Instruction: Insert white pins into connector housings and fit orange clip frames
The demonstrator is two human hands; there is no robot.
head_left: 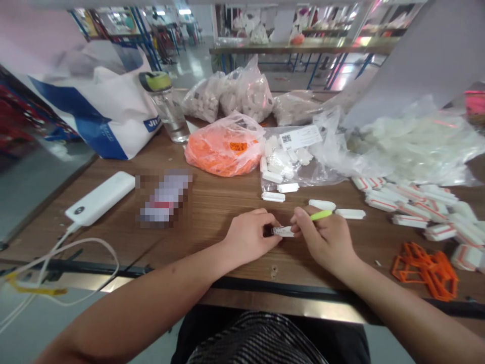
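Between the thumb and fingers of my left hand (253,233) is a small white plastic piece (283,231), lying low over the table with a row of dark marks or slots along it. My right hand (326,236) is closed around a slim yellow-green handled tool (321,215); its working end is hidden behind my fingers. The right fingertips are at the piece's right end. Just beyond my hands lie white strips, one by the right knuckles (350,214) and others farther left (273,196).
Orange plastic frames (426,270) and a pile of white pieces with orange edges (417,202) lie at right. Behind are an orange-filled bag (223,149) and a clear bag of white parts (329,151). A white power bank (100,198), cable and water bottle (168,108) occupy the left.
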